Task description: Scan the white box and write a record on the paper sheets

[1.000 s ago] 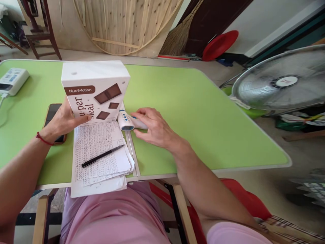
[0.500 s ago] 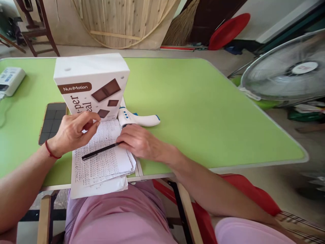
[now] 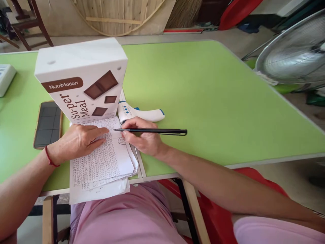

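Note:
My right hand (image 3: 142,137) holds a black pen (image 3: 157,130) by its tip end, the pen lying level and pointing left over a stack of handwritten papers (image 3: 101,162). My left hand (image 3: 78,140) lies flat on the upper part of those papers, fingers apart, pressing them down. Just behind the papers stands a white NutriMotion Super Meal box (image 3: 81,81). A white and blue infrared thermometer (image 3: 142,113) lies on the green table (image 3: 203,95) right behind my right hand.
A phone (image 3: 48,123) lies face up left of the papers. A white device (image 3: 5,78) sits at the table's far left edge. A standing fan (image 3: 291,54) is off the table's right side. My lap and a red chair (image 3: 228,210) are below the near edge.
My right hand left the thermometer, picked the pen up off the papers and now holds it level. My left hand let go of the box and came down flat on the papers.

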{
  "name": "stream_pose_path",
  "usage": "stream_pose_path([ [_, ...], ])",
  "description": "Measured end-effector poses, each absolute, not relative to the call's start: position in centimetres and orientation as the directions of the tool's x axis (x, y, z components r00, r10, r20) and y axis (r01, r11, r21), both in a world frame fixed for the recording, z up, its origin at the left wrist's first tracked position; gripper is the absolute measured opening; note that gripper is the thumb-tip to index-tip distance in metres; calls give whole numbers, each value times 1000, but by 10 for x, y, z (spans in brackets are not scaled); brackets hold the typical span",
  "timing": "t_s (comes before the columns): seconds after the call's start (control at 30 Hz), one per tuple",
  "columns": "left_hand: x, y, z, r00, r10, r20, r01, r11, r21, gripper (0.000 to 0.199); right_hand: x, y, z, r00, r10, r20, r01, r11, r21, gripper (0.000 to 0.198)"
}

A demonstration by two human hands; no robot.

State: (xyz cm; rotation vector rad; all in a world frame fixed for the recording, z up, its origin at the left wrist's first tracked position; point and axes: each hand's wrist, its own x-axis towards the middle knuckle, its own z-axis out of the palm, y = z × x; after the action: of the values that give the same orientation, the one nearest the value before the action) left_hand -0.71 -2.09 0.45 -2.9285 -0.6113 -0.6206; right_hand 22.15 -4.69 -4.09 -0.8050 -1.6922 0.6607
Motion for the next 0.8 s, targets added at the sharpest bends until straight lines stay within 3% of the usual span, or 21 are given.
stream_pose_path([
  [0.17,-4,-21,-1,860,403,312,416,-909,27,32,221,-45,-39,-103,802,588,244,593,-767,8],
  [0.37,-4,-22,0,850,453,269,448,-890,83,31,221,-47,-38,-193,731,655,315,678,-664,16],
  [0.8,-3,-25,3,848,487,209,473,-873,117,31,224,-51,-38,-227,761,608,337,647,-684,16],
])
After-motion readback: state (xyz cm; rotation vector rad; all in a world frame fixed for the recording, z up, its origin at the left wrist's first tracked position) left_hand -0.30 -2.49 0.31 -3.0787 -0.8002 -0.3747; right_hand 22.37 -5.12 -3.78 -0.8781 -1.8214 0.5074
